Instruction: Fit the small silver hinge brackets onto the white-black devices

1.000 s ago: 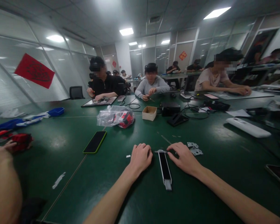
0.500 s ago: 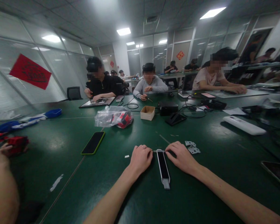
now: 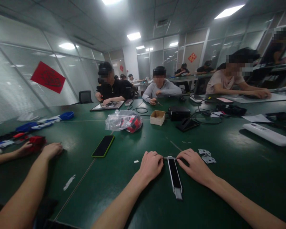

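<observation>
A long, narrow device (image 3: 175, 175) with a black face, a white rim and a grey end piece lies on the green table between my hands. My left hand (image 3: 151, 165) is closed, its thumb and fingertips pinched beside the device's far end. On the other side, my right hand (image 3: 193, 163) is closed in a similar pinch. Something thin shows between the fingertips at that far end; it is too small to name. Just past my right hand lie small grey metal plates (image 3: 207, 156) with holes. A small white scrap (image 3: 136, 161) lies left of my left hand.
A green-edged phone (image 3: 103, 146) lies to the left. Farther back are a plastic bag (image 3: 121, 121) with red parts, a small open box (image 3: 157, 118) and a black stand (image 3: 187, 124). A co-worker's hand (image 3: 52, 150) rests near a red object (image 3: 37, 143). A white case (image 3: 268, 134) lies right.
The view has swung left, so things sit farther right in the picture. My hands stay at the device's far end. At left, more of the co-worker's arms shows beside the red object.
</observation>
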A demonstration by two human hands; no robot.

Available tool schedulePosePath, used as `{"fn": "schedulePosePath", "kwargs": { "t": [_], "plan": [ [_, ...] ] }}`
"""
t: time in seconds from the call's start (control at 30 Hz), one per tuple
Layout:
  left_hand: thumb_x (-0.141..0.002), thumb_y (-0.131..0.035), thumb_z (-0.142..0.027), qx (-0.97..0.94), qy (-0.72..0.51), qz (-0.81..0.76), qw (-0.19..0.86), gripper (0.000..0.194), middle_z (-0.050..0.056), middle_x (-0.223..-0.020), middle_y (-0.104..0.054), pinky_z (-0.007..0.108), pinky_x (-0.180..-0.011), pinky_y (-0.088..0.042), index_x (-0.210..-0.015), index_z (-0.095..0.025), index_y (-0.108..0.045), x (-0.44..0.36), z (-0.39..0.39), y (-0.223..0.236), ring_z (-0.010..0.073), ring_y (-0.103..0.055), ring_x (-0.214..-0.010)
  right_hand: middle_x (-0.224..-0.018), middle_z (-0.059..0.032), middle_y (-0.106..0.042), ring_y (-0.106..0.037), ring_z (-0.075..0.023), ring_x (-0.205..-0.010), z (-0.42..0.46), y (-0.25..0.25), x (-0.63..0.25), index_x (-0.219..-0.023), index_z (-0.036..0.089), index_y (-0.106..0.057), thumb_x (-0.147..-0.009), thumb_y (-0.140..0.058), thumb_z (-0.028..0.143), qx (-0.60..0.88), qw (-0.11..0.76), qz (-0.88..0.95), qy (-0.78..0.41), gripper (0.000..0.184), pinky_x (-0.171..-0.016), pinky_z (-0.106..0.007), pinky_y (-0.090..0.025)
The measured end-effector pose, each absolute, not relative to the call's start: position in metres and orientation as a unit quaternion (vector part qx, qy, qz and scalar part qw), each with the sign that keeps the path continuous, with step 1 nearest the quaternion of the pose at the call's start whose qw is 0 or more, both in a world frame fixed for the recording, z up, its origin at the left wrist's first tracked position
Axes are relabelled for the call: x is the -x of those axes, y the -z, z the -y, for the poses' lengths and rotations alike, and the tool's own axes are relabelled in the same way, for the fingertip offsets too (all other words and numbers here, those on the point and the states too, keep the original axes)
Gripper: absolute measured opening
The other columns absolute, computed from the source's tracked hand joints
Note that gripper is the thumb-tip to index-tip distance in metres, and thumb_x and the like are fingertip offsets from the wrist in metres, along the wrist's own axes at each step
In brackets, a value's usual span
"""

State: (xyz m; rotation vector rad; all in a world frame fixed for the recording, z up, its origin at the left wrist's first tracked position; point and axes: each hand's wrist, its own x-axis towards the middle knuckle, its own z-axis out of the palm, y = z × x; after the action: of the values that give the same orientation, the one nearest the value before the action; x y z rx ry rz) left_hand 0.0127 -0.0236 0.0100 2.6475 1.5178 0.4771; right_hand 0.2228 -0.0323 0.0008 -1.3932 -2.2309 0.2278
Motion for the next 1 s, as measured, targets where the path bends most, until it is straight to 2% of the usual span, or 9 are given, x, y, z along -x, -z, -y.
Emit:
{"fn": "schedulePosePath", "kwargs": {
  "t": [0.4,0.67,1.0],
  "plan": [
    [-0.09,-0.046,-0.028,-0.86,-0.158,-0.484,0.031,0.021,0.003,-0.089,-0.065,0.031,-0.072,-0.037,-0.088,-0.021,-0.065,-0.0104,0.0241,-0.0117,0.0179,-0.057,-0.084,-0.095,-0.008,-0.065,-0.055,-0.0239,-0.093,0.0308,0.0037,-0.225,-0.091,0.021,-0.066,-0.088,-0.044,0.033,0.506,0.252,0.82,-0.086,0.025,-0.077,-0.04,-0.045],
    [-0.089,-0.042,-0.021,-0.858,-0.15,-0.491,0.032,0.022,0.004,-0.09,-0.064,0.03,-0.073,-0.036,-0.091,-0.02,-0.065,-0.0111,0.025,-0.0126,0.0168,-0.057,-0.085,-0.091,-0.0086,-0.066,-0.056,-0.0233,-0.09,0.0301,0.0054,-0.2243,-0.087,0.019,-0.066,-0.089,-0.043,0.031,0.487,0.27,0.828,-0.06,0.026,-0.075,-0.039,-0.046],
    [-0.09,-0.045,-0.024,-0.856,-0.168,-0.489,0.018,0.019,0.003,-0.089,-0.064,0.029,-0.07,-0.035,-0.086,-0.02,-0.064,-0.0111,0.0247,-0.0139,0.0163,-0.057,-0.082,-0.094,-0.0082,-0.065,-0.055,-0.0234,-0.092,0.0291,0.0057,-0.2263,-0.09,0.019,-0.066,-0.089,-0.044,0.031,0.496,0.254,0.826,-0.081,0.024,-0.077,-0.04,-0.046]
  ]
}}
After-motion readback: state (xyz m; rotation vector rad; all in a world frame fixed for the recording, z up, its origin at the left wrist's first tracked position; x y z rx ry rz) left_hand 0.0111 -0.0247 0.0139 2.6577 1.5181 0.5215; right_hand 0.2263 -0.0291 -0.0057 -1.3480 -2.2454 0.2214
